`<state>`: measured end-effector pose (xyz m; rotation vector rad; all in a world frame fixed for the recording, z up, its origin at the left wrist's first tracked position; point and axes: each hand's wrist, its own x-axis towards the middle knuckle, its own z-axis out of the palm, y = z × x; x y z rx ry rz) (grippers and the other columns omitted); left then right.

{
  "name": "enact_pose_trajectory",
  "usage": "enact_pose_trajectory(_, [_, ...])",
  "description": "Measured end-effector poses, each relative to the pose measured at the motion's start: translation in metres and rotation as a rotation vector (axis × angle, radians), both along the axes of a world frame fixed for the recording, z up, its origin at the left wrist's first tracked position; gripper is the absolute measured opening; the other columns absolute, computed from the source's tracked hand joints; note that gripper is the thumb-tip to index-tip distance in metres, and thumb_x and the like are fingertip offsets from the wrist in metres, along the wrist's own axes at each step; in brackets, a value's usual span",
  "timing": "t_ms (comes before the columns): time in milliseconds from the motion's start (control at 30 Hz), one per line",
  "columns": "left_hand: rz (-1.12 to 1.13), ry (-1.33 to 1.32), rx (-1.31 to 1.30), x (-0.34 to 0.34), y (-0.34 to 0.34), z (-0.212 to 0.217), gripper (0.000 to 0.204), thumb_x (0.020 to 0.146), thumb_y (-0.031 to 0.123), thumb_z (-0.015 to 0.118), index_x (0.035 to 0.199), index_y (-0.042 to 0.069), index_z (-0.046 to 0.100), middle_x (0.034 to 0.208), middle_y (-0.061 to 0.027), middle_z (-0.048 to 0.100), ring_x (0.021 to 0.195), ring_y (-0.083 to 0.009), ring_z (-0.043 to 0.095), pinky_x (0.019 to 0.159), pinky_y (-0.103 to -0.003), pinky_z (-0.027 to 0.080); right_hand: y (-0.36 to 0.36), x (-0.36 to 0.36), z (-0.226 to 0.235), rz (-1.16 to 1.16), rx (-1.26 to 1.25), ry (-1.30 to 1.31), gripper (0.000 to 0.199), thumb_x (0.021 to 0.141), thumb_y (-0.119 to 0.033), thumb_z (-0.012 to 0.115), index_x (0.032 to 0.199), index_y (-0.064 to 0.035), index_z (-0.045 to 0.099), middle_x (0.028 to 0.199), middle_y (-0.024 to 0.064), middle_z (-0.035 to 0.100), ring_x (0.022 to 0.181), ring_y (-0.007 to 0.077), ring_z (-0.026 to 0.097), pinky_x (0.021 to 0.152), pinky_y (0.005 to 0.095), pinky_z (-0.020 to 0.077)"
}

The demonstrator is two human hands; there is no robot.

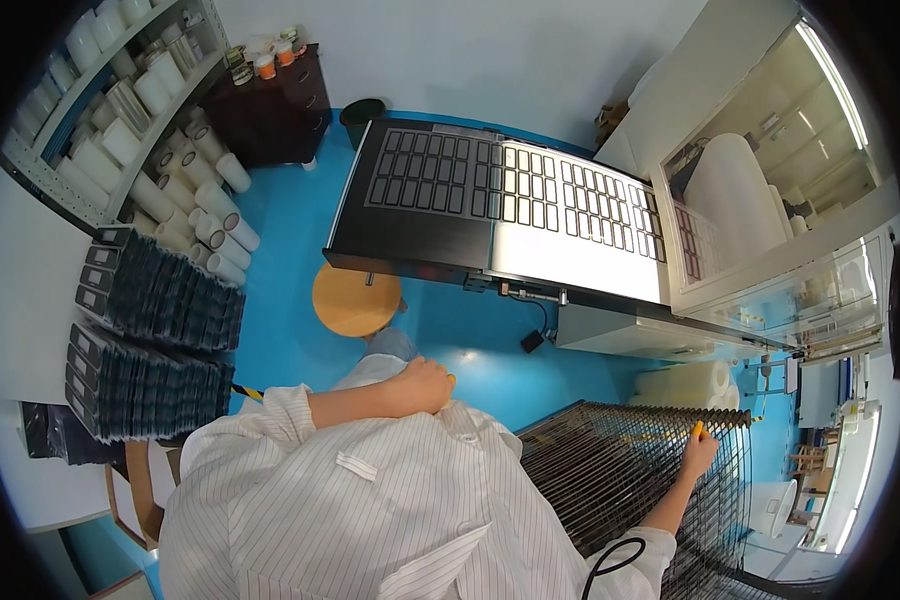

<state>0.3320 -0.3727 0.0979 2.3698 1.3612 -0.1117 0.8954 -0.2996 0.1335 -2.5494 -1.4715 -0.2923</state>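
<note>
Wire rack stack (620,480) sits lower right on blue floor (490,370), its long wires running from near the body out to the far right edge. Right hand (698,455) lies on that far edge, fingers curled over it. Left hand (425,385) closed in a loose fist at the coat front, apart from the rack.

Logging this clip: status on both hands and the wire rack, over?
Right hand gripping wire rack at its top edge. Left hand closed against the striped coat, apparently empty. Nothing obstructing the rack.
</note>
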Motion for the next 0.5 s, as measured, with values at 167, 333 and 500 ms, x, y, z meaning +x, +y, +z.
enact_pose_trajectory(167, [0.011,-0.005,-0.025,0.0,-0.001,0.003,0.022,0.075,0.014,0.053,0.091,0.0,0.059,0.086,-0.0154,0.059,0.082,-0.0287,0.057,0.071,-0.04,0.042,0.001,-0.003,0.001,-0.014,-0.001,0.016,0.036,0.082,-0.037,0.054,0.093,-0.0045,0.065,0.092,0.0175,0.055,0.08,0.0329,0.056,0.069,0.0412,0.0437])
enact_pose_trajectory(333, [0.002,-0.007,-0.047,0.0,-0.001,0.005,0.022,0.076,0.015,0.053,0.091,0.0,0.058,0.087,-0.0154,0.059,0.083,-0.0286,0.057,0.072,-0.04,0.043,0.0,0.006,-0.004,-0.015,0.002,0.002,0.033,0.081,-0.035,0.056,0.092,-0.0052,0.066,0.094,0.0173,0.055,0.081,0.0331,0.056,0.07,0.0414,0.0435])
enact_pose_trajectory(500, [0.017,0.0,-0.045,0.001,-0.002,0.006,0.022,0.076,0.015,0.052,0.091,-0.001,0.058,0.088,-0.0157,0.059,0.084,-0.0286,0.058,0.073,-0.04,0.043,0.001,0.002,-0.001,-0.011,-0.008,0.0,0.034,0.081,-0.035,0.055,0.092,-0.005,0.066,0.093,0.0174,0.055,0.081,0.0334,0.056,0.069,0.042,0.0434])
